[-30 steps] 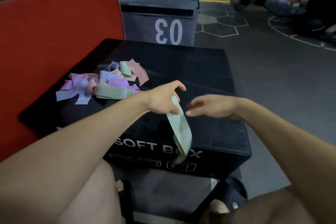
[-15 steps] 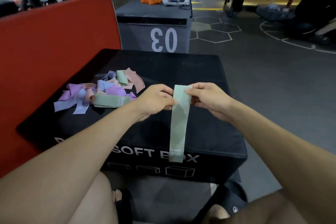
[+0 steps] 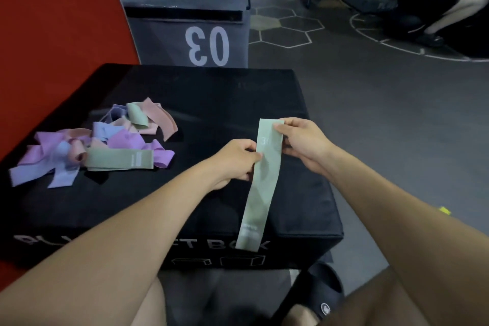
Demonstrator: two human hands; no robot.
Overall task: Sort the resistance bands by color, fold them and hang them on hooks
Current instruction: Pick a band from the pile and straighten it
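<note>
Green resistance band (image 3: 264, 182) stretched flat over the black soft box (image 3: 211, 103), left hand (image 3: 236, 160) fingers pinching its left edge, right hand (image 3: 304, 144) fingers pinching its top right corner, tangled pile of bands (image 3: 98, 143) lying left, grey box marked 03 (image 3: 190, 32) behind.
</note>
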